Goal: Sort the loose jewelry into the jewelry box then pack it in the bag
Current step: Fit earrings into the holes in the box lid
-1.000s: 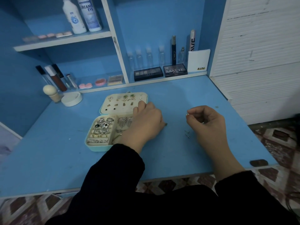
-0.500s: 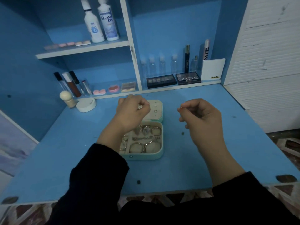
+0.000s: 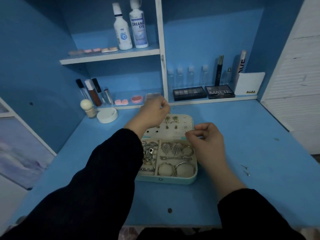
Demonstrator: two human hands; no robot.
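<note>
Watching the head cam feed here. The box [image 3: 166, 180] sits open in the middle of the table [image 3: 242, 129], tray toward the person and lid [image 3: 180, 130] laid back flat behind it.

The right hand [image 3: 206, 141] is over the lid's near right corner. Its thumb and forefinger are pinched tight on a tiny silver stud [image 3: 186, 132], held just above the lid's holes. I can't tell if it's touching the lid.

The left hand [image 3: 154, 113] is over the far left corner of the lid, with the fingers curled in and the thumb against a fingertip. I honestly can't tell whether there's anything between them, it's too dark and small.

The tray's left side is packed with rings [image 3: 149, 153]. The right side has two fan-shaped earrings [image 3: 171, 148] at the back, a chain-like piece across the middle and two hoops [image 3: 174, 169] at the front. The lid has two green earrings [image 3: 171, 118] pinned near its far edge and a few small studs below them.

Two loose pins [image 3: 245, 170] lie on the table well right of the box, close together.

On the shelf behind are two white bottles [image 3: 131, 25], dark palettes [image 3: 204, 93] and a white jar [image 3: 107, 115] at the left.
</note>
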